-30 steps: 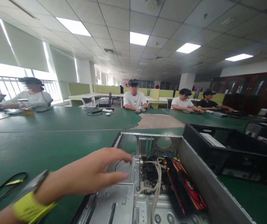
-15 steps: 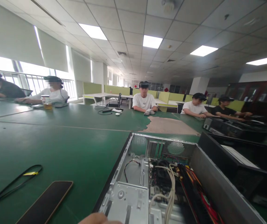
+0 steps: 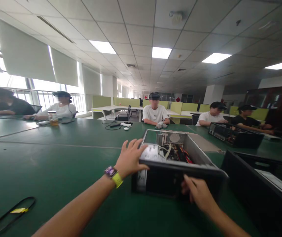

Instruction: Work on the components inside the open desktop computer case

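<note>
An open computer case (image 3: 180, 179) lies on the green table in front of me, its black front panel facing me. White cables (image 3: 166, 151) and red-and-black parts (image 3: 184, 154) show inside. My left hand (image 3: 131, 156), with a watch on the wrist, is at the case's near left corner. Its fingers are spread over the edge, and the thumb stretches across the front. Against the middle of the front panel is my right hand (image 3: 197, 191), fingers bent and blurred. Whether it holds anything cannot be made out.
A black cover (image 3: 242, 168) stands close on the right, with a white sheet inside. Beyond it is another opened computer case (image 3: 234, 135). A black cable with a yellow tag (image 3: 19, 210) lies near left. Several people sit around the table; a jar (image 3: 53, 118) stands far left.
The computer case has moved away from me, over part of the brown patch. Both my hands now show at its front. The dark phone at near left is out of sight.
</note>
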A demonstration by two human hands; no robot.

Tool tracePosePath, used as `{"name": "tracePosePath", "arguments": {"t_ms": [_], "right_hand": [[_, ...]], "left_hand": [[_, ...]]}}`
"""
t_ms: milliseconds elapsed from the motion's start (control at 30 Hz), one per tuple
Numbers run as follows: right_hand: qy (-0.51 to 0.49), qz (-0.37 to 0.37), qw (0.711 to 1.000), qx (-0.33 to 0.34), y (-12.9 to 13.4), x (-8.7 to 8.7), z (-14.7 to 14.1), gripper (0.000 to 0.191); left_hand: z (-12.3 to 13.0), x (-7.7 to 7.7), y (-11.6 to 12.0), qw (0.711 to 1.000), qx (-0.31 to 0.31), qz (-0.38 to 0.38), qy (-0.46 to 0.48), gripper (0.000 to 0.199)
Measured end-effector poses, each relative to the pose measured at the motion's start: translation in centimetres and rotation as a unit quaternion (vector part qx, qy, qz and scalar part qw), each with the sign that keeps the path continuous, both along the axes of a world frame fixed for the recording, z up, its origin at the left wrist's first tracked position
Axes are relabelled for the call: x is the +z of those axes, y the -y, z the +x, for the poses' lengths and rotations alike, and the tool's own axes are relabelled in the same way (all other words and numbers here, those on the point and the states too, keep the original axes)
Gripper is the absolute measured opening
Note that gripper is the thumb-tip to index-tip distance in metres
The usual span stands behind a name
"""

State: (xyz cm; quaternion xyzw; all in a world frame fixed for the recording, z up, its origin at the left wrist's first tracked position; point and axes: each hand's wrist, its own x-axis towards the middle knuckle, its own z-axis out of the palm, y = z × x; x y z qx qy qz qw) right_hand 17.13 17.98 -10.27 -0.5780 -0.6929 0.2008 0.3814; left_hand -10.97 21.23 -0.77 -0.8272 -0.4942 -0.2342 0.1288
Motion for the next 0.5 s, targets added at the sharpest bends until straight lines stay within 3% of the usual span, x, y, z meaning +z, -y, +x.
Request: {"name": "tracePosePath", "arguments": {"t_ms": [33, 67, 100, 167, 267, 367, 433, 500], "right_hand": [[-0.037, -0.075, 0.996, -0.043, -3.2, 0.8, -0.5, 0.042], [-0.042, -0.093, 0.993, -0.068, -5.6, 1.4, -1.1, 0.041], [-0.043, -0.099, 0.991, -0.074, -7.0, 1.8, -1.8, 0.042], [-0.040, -0.106, 0.992, -0.055, -7.0, 1.7, -3.3, 0.040], [-0.034, -0.151, 0.987, 0.040, -1.3, -0.5, -4.5, 0.034], [0.030, -0.213, 0.972, 0.093, 5.7, -1.9, -2.8, 0.034], [0.124, -0.184, 0.974, 0.039, 8.5, -0.6, 0.3, 0.034], [0.226, -0.124, 0.964, -0.063, 9.0, 2.5, 4.7, 0.033]], "left_hand": [[1.3, -0.8, -1.3, 0.997, 0.069, 0.018, 0.039, 0.064], [2.8, -1.5, -2.2, 0.992, 0.103, 0.025, 0.070, 0.060], [4.4, -2.1, -2.5, 0.991, 0.100, 0.026, 0.087, 0.058], [7.6, -2.9, -2.1, 0.994, 0.034, 0.025, 0.103, 0.053], [11.3, -3.0, -0.2, 0.989, -0.088, 0.012, 0.118, 0.045], [14.1, -2.6, 1.4, 0.977, -0.166, -0.018, 0.129, 0.040], [15.8, -2.6, 2.2, 0.970, -0.200, -0.030, 0.138, 0.036], [17.3, -3.0, 3.2, 0.961, -0.219, -0.042, 0.162, 0.033]]}}
